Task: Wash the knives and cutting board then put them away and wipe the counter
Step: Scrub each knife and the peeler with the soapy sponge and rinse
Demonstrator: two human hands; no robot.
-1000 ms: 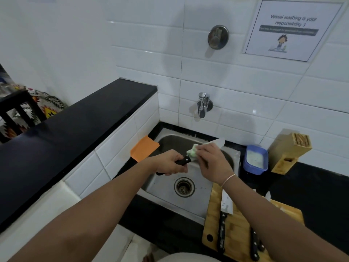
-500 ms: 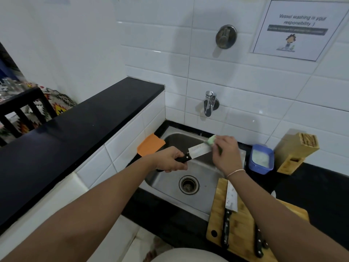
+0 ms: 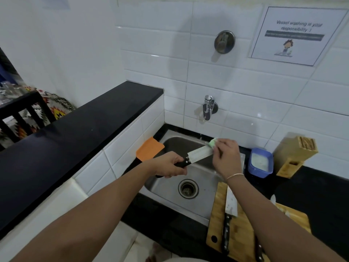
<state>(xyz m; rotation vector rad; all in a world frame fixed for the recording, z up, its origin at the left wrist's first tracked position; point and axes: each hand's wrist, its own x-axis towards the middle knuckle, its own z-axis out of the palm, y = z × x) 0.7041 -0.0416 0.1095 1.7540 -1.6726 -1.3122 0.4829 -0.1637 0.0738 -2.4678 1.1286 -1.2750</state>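
White tiles [image 3: 245, 87] cover the wall. A paper sign [image 3: 294, 35] with a little cartoon hangs up high on the right. A round metal knob [image 3: 224, 41] sits above a small tap [image 3: 208, 107]. A long black ledge [image 3: 75, 133] runs along the left. Behind it is a dark chair [image 3: 22, 112] with a zigzag cloth [image 3: 56, 106].

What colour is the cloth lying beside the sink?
Orange cloth, left of the sink; seen in the head view.
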